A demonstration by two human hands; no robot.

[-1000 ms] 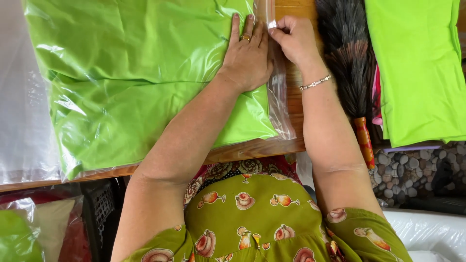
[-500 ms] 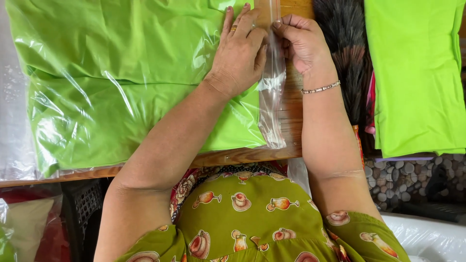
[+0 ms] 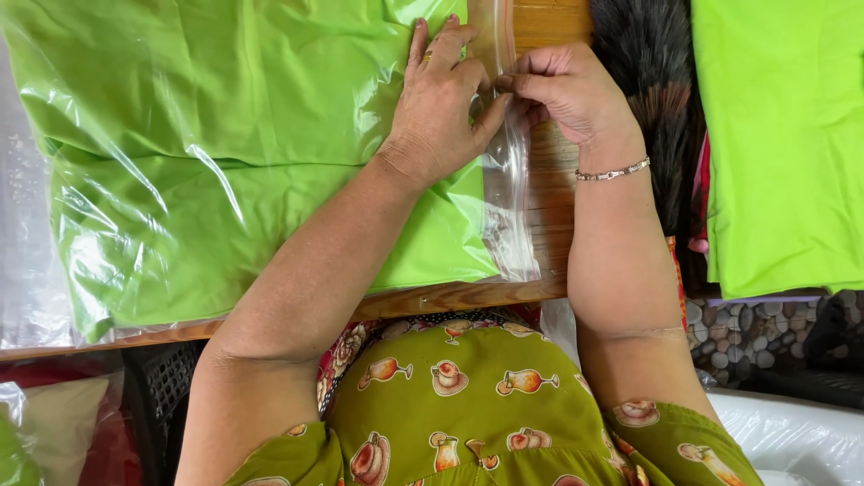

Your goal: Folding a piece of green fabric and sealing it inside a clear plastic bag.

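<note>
**Two hands at the open edge of a bagged green garment**

A folded bright green garment [image 3: 225, 153] lies inside a clear plastic bag [image 3: 508, 225] on a wooden table [image 3: 540, 180]; the bag covers most of the tabletop from the left side to just past the middle, and its loose transparent edge runs down the right side of the garment toward the table's near edge.

The left hand [image 3: 441, 103] lies flat, palm down and fingers spread, on the upper right corner of the bagged garment, pressing it to the table; it grips nothing; a ring shows on one finger.

The right hand [image 3: 567, 90] sits just beside it, thumb and fingertips pinched closed on the clear edge strip of the bag, touching the left hand's forefinger side; a thin bracelet [image 3: 612, 171] circles the wrist.

To the right of the right hand lies a dark bristly brush [image 3: 652, 81]; beyond it, well apart from the bag, a second green cloth [image 3: 778, 144] lies unbagged.

At the bottom of the view the person's olive patterned top [image 3: 468, 405] fills the space between the arms; a black mesh basket [image 3: 162, 387] sits lower left below the table.
</note>
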